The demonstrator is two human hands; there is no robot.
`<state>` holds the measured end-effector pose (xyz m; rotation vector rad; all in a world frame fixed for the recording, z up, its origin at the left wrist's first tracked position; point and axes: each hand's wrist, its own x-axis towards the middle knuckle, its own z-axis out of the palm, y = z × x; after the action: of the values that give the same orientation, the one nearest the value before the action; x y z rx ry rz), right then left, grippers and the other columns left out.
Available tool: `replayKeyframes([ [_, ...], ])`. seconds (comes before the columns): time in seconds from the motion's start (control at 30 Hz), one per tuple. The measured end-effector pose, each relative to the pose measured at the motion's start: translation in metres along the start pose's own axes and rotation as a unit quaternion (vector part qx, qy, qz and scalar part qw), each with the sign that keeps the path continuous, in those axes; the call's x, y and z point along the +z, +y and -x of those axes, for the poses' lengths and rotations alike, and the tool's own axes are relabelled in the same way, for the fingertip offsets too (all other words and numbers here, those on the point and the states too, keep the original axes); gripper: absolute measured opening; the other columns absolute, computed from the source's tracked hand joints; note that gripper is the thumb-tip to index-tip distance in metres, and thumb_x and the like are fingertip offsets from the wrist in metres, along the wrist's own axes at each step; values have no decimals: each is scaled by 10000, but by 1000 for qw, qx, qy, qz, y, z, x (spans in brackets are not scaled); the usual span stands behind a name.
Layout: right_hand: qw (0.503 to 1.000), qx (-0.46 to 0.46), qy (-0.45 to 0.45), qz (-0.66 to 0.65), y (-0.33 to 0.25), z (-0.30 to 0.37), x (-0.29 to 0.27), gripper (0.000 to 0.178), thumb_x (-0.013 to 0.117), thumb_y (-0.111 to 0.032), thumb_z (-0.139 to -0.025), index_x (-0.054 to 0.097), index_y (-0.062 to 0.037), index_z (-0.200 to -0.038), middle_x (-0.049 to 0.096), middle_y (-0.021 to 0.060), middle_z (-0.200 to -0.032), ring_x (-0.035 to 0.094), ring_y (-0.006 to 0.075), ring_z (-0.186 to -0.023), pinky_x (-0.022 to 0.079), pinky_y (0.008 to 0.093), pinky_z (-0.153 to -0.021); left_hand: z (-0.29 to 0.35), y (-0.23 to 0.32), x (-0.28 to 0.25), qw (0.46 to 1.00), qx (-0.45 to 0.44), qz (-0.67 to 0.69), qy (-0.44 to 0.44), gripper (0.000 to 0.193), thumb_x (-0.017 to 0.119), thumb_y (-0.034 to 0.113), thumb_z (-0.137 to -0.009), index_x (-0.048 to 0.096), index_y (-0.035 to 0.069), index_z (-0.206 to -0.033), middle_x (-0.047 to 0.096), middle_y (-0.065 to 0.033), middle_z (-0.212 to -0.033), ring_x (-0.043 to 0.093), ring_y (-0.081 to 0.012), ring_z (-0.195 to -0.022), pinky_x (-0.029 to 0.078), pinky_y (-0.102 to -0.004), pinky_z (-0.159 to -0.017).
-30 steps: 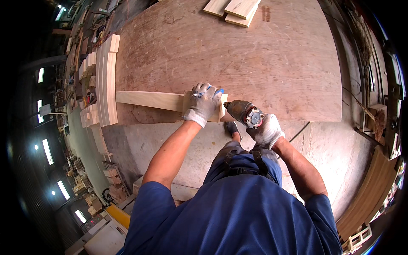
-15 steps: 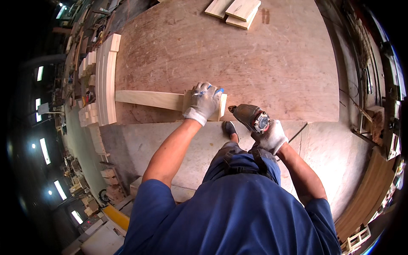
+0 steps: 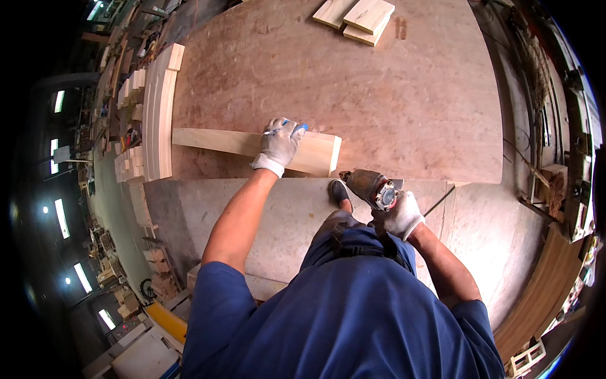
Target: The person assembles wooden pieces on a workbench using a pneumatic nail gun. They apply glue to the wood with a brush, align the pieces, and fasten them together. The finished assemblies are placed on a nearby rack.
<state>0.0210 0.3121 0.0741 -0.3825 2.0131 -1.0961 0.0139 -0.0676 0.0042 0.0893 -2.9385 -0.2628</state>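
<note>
My left hand (image 3: 279, 144), in a grey-white glove, grips a light wooden board (image 3: 319, 153) near the front edge of the wooden worktable (image 3: 404, 95). Its fingers wrap over the board's far side. A narrower wooden strip (image 3: 214, 140) runs leftward from beneath that hand. My right hand (image 3: 401, 218), gloved too, is closed round the handle of a dark nail gun (image 3: 369, 187) with red parts. The gun's nose points left, just short of the board's right end, and does not appear to touch it.
Long wooden pieces (image 3: 158, 117) lie along the table's left edge. Several short boards (image 3: 366, 19) rest at the far side. Beyond the right side, long planks (image 3: 536, 284) stand near the wall. A yellow beam (image 3: 165, 322) shows at lower left.
My left hand has slid left along the board, uncovering more of its right end. The nail gun has dropped slightly toward me, still in my right hand.
</note>
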Motion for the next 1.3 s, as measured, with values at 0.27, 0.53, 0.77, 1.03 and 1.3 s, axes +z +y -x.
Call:
replayKeyframes([
  [0.27,998,-15,4,53,-1,-7,8,424,839,-308,-877,745,-67,-1212,791,195,-1039,760,379,-1006,606,424,-840,2,-1,5,999,24,3,23,218,726,268,-989,753,63,-923,711,-165,-979,649,-394,-982,532,-525,-889],
  [0.53,995,-31,-7,91,7,-17,9,410,848,-320,-862,753,-71,-1174,792,187,-1026,763,370,-994,608,423,-830,0,-2,3,999,35,8,26,210,723,261,-989,738,63,-919,705,-165,-966,645,-395,-966,529,-525,-875],
  [0.77,999,-14,10,41,7,-18,13,415,850,-318,-860,752,-69,-1178,790,187,-995,766,379,-961,609,430,-803,1,-3,8,999,20,8,23,229,756,300,-960,758,76,-915,715,-145,-984,654,-378,-991,540,-519,-884],
  [1.03,997,-27,11,77,6,-22,14,412,848,-304,-856,746,-75,-1183,789,189,-1001,764,379,-964,607,432,-804,1,-1,7,999,26,1,31,216,733,272,-980,753,65,-923,707,-152,-966,648,-385,-965,540,-524,-859],
  [1.3,997,-26,15,70,4,-23,13,413,842,-308,-852,741,-84,-1184,787,190,-1002,759,387,-968,605,436,-800,1,-2,7,999,20,10,23,219,732,273,-980,749,60,-931,704,-157,-973,645,-391,-974,536,-523,-871],
])
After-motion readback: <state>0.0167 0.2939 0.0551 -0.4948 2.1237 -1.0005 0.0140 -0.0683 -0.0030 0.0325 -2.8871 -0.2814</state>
